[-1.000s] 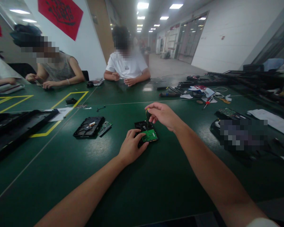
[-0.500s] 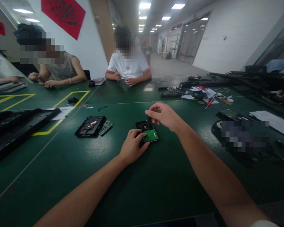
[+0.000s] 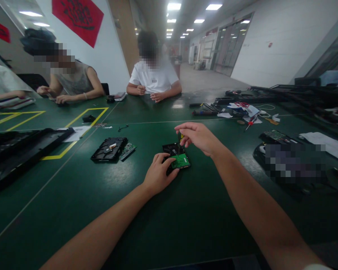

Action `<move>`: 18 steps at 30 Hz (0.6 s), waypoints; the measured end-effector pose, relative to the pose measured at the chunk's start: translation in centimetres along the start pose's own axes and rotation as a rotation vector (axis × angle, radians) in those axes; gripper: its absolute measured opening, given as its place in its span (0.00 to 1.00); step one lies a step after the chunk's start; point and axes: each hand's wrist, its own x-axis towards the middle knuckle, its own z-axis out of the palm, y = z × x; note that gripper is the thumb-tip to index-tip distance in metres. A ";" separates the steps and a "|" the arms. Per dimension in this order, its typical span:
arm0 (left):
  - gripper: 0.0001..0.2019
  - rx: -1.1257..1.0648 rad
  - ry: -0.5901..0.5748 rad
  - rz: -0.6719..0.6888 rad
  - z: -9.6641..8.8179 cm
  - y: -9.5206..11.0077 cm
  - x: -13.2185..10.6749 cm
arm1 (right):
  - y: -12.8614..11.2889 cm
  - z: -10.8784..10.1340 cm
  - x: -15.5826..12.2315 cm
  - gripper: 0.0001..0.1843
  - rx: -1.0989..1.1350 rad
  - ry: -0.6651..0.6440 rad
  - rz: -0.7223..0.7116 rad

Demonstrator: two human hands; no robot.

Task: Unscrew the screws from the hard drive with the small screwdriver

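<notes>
A black hard drive [image 3: 172,149] with a green circuit board [image 3: 181,161] on its upper face lies flat on the table in front of me. My left hand [image 3: 159,173] grips its near left side, thumb and fingers pressed on the edge and board. Above the drive, my right hand [image 3: 196,137] is closed around a small screwdriver [image 3: 181,137] with a yellow and dark handle. The screwdriver stands upright, its thin shaft pointing down at the board; whether the tip sits in a screw is too small to tell.
Left of the drive lie another black hard drive [image 3: 109,149] and a loose circuit board [image 3: 127,152]. A long black casing [image 3: 30,155] is at far left. To the right are a red screwdriver [image 3: 250,123], cables and a dark bundle [image 3: 293,161]. Two people [image 3: 154,80] sit across the table.
The fingers of my right hand have shifted around the screwdriver, and its yellow handle now shows. My left hand and the hard drive stay in place. The view has moved slightly.
</notes>
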 end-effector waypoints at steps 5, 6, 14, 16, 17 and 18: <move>0.18 -0.006 0.004 -0.004 0.0 0.1 0.0 | -0.2 0.2 -0.3 0.05 -0.070 -0.014 -0.021; 0.18 -0.006 0.004 -0.005 0.0 0.1 0.0 | -0.2 0.2 -0.4 0.07 -0.102 -0.009 -0.029; 0.19 0.003 -0.006 -0.018 -0.1 0.2 0.1 | -0.4 0.2 -0.4 0.04 -0.092 0.013 -0.025; 0.18 0.004 -0.005 -0.020 -0.2 0.3 0.1 | -0.5 0.1 -0.3 0.02 -0.069 0.007 -0.007; 0.19 0.005 -0.005 -0.021 -0.2 0.3 0.1 | -0.5 0.1 -0.3 0.03 -0.066 0.003 -0.004; 0.19 0.006 -0.005 -0.022 -0.2 0.3 0.1 | -0.5 0.1 -0.3 0.05 -0.073 -0.003 -0.009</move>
